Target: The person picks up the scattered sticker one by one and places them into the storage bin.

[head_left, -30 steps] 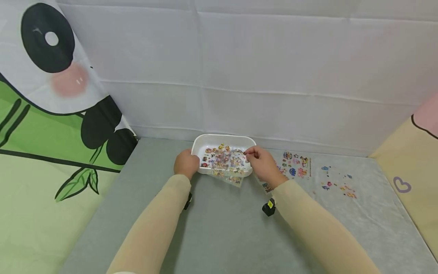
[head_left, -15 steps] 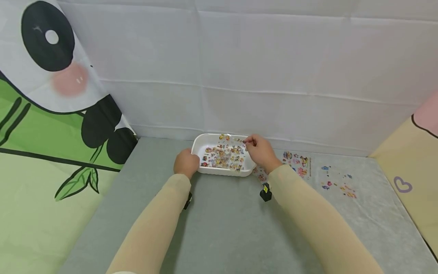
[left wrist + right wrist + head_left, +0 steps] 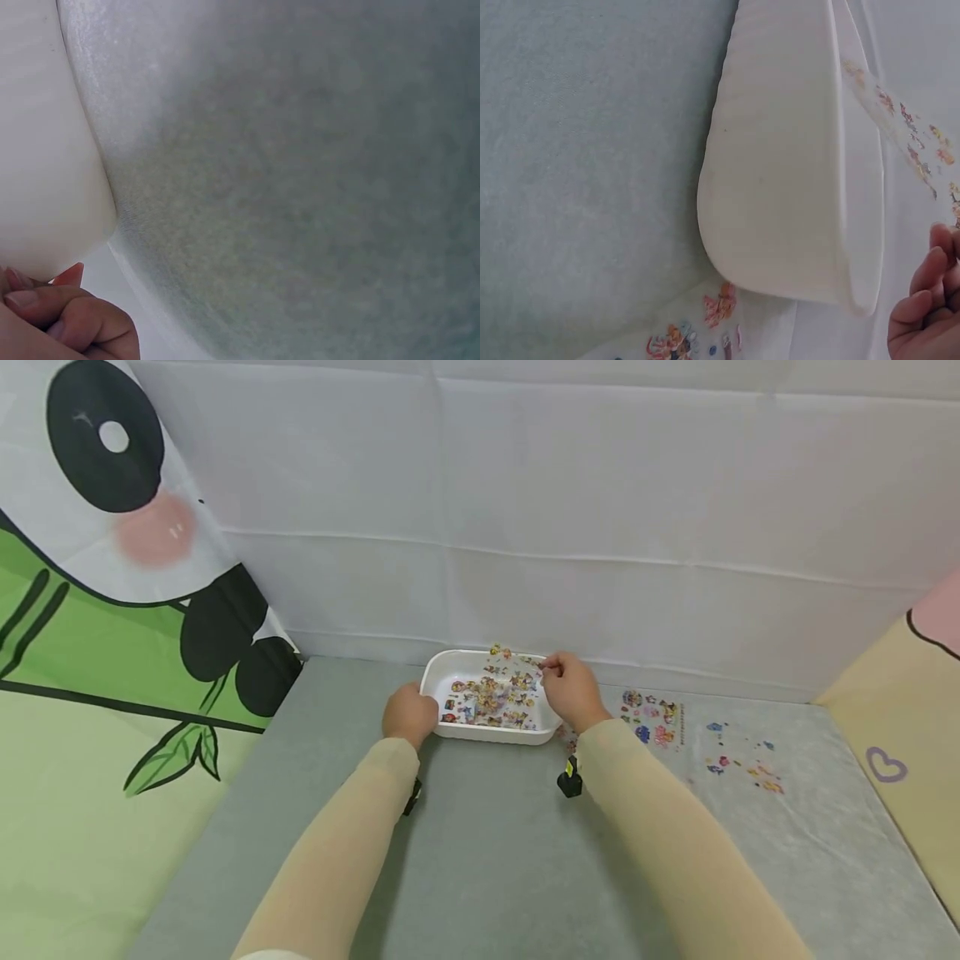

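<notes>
A white plastic tray (image 3: 491, 736) with rounded corners stands on the grey cloth by the back wall. My left hand (image 3: 409, 716) grips its left end; in the left wrist view those curled fingers (image 3: 82, 319) lie at the tray's corner. Above the right part of the tray, my right hand (image 3: 572, 692) pinches a clear sticker sheet (image 3: 501, 665) by its right edge. The sheet, dotted with small cartoon stickers, slants up out of the tray in the right wrist view. More colourful stickers (image 3: 457, 706) show inside the tray, partly overlapped by the held sheet.
Right of the tray lies a clear sheet of larger colourful stickers (image 3: 663, 718), partly behind the right hand. Farther right, a sparser sticker sheet (image 3: 742, 760) lies on the grey cloth (image 3: 480, 852). A white fabric wall (image 3: 570, 510) rises directly behind the tray.
My right hand has moved slightly up and back with the sticker sheet. The sheet's near edge, which hung over the tray's front rim, is now behind that rim. My left hand stays put.
</notes>
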A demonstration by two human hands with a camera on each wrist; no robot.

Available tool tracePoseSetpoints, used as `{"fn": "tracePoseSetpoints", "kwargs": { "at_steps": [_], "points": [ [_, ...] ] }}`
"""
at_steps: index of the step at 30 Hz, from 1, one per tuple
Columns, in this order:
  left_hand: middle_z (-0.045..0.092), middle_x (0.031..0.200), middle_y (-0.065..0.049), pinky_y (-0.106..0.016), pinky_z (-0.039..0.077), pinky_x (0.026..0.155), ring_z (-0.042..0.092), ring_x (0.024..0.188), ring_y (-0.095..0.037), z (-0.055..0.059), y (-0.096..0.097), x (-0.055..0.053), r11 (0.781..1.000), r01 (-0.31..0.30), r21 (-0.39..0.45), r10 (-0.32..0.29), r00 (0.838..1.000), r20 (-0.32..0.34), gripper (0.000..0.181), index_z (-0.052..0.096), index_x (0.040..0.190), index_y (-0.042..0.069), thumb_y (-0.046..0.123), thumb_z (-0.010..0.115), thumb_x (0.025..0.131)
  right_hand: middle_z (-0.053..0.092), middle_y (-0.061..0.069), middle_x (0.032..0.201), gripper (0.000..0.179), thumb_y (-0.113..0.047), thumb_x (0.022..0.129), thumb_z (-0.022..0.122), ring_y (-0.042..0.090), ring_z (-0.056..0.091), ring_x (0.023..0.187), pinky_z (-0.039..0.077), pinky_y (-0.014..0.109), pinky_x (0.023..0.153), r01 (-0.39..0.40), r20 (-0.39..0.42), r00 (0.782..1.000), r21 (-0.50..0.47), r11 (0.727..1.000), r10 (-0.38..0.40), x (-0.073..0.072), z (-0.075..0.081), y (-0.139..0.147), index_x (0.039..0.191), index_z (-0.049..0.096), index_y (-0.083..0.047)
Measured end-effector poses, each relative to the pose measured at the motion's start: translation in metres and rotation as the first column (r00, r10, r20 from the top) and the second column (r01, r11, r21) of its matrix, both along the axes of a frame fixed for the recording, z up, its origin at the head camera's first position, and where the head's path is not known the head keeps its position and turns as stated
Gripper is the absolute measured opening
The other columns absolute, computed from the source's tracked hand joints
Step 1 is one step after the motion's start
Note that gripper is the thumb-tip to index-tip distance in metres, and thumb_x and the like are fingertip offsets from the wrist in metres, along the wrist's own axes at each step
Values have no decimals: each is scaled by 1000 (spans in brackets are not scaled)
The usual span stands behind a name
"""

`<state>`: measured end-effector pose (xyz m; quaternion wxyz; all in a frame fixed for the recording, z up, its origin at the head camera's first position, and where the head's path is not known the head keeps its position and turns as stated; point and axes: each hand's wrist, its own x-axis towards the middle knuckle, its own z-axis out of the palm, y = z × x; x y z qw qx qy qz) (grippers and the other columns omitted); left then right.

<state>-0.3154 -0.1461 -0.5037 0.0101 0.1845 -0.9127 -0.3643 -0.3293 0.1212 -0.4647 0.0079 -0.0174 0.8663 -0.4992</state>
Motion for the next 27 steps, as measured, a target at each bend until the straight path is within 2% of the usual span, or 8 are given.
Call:
{"fn": "tracePoseSetpoints", "kwargs": {
  "at_steps": [6,13,17,27],
  "points": [
    [70,120,-16,-51,50,94,63,104,-32,1,-2,1,1000,4,-1,-4,1000,-2,44,62,138,1,15,47,99,63,11,109,26,-16,106,46,25,55,89,46,38,76,45,14,999,10,999,-45,-7,-4,-3,122,63,-5],
    [70,119,-16,-51,50,94,63,104,-31,3,0,2,1000,-7,2,7,1000,10,43,62,138,1,15,47,100,62,10,104,22,-13,105,49,26,56,93,47,41,82,45,-4,999,58,997,-45,-4,-7,-8,117,66,-6],
    [70,119,-16,-51,51,94,63,103,-31,2,2,2,1000,-11,1,11,1000,10,42,63,136,0,14,48,99,62,10,103,22,-13,105,49,26,56,93,46,42,82,31,-11,999,97,995,-30,-3,-8,-7,117,66,-7],
    [70,119,-16,-51,51,95,63,104,-31,2,0,2,1000,-15,13,15,1000,0,42,63,136,0,15,48,100,63,10,104,23,-16,109,47,26,57,84,47,42,74,-16,-48,998,210,978,27,-4,-13,-6,121,66,-10]
  ]
}}
